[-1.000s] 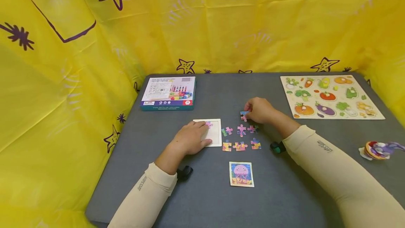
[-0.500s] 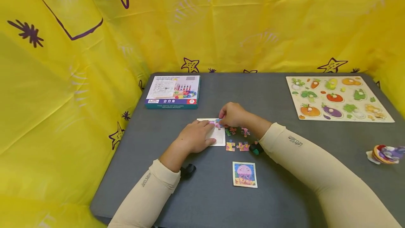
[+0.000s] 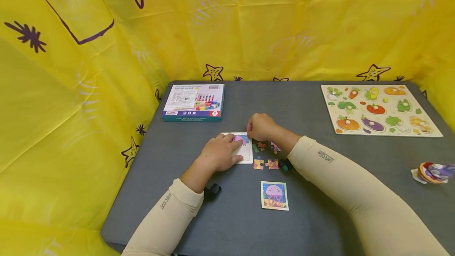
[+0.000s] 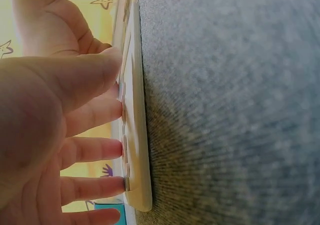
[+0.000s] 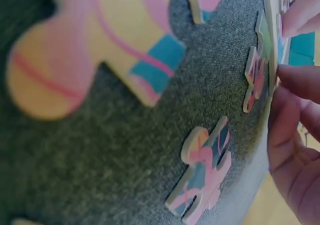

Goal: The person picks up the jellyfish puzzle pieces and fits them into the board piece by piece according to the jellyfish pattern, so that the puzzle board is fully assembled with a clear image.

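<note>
My left hand (image 3: 218, 151) lies over a small white puzzle tray (image 3: 247, 155), fingers stretched out, their tips on pink and blue jigsaw pieces (image 3: 245, 138) along its far side. In the left wrist view these fingertips (image 4: 116, 149) meet thin pieces on the tray top. My right hand (image 3: 262, 125) is at the tray's far right corner, fingers curled; its thumb and index fingertip touch the tray edge in the right wrist view. I cannot tell whether it still pinches a piece. Loose jigsaw pieces (image 3: 258, 164) lie right of the tray, some hidden under the right wrist.
A jellyfish picture card (image 3: 274, 195) lies nearer me. A boxed bead set (image 3: 193, 103) stands at the back left, a vegetable peg board (image 3: 380, 110) at the back right. A small purple toy (image 3: 433, 172) sits at the far right. Yellow cloth (image 3: 266, 31) surrounds the table.
My right hand has carried a blue-and-pink piece from the loose ones leftward to the tray's far right corner, where blue now shows beside pink. My left hand stays on the tray.
</note>
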